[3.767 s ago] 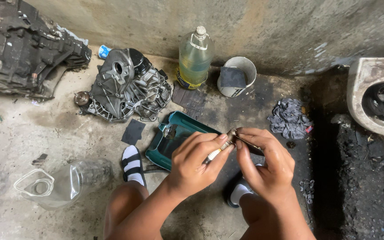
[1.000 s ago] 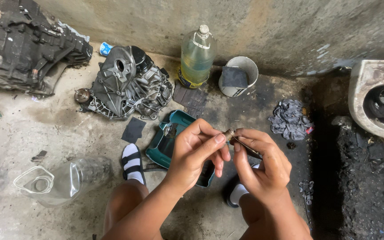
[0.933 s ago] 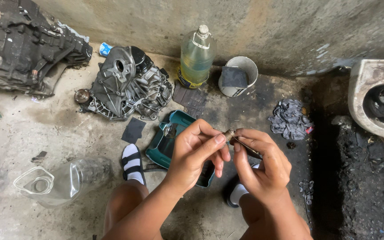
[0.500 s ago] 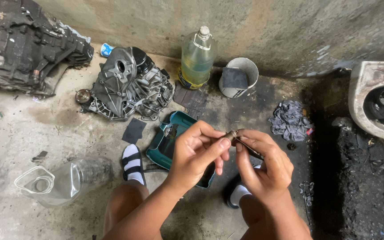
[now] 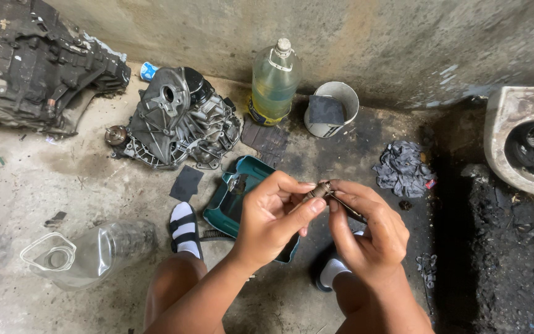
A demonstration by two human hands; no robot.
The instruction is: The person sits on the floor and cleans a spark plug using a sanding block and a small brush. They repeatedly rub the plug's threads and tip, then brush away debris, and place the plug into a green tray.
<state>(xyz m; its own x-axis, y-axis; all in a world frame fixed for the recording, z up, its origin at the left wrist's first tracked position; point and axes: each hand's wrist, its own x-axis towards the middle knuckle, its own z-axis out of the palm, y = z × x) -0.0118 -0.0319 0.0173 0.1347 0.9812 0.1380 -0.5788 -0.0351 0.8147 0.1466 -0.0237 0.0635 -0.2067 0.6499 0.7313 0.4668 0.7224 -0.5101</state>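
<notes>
My left hand [image 5: 274, 216] and my right hand [image 5: 366, 230] meet in front of me over a teal tray [image 5: 228, 199] on the concrete floor. Between their fingertips they pinch a small metal part [image 5: 319, 190], short and ribbed like a spring or threaded piece. A thin dark rod runs from it down under my right fingers. Both hands are closed around this part. My feet in black-and-white sandals [image 5: 185, 227] rest on either side of the tray.
A grey gearbox housing [image 5: 177, 120] lies ahead on the left, a larger dirty casing [image 5: 29, 71] further left. A plastic bottle of yellowish liquid [image 5: 274, 83], a cut white container [image 5: 332, 109], a dark rag [image 5: 403, 168], a clear cut bottle [image 5: 84, 255] and a basin [image 5: 523, 139] surround me.
My hands stayed together on the small part with only slight finger shifts; the left fingers have closed more over it than several seconds ago. The view drifted a little.
</notes>
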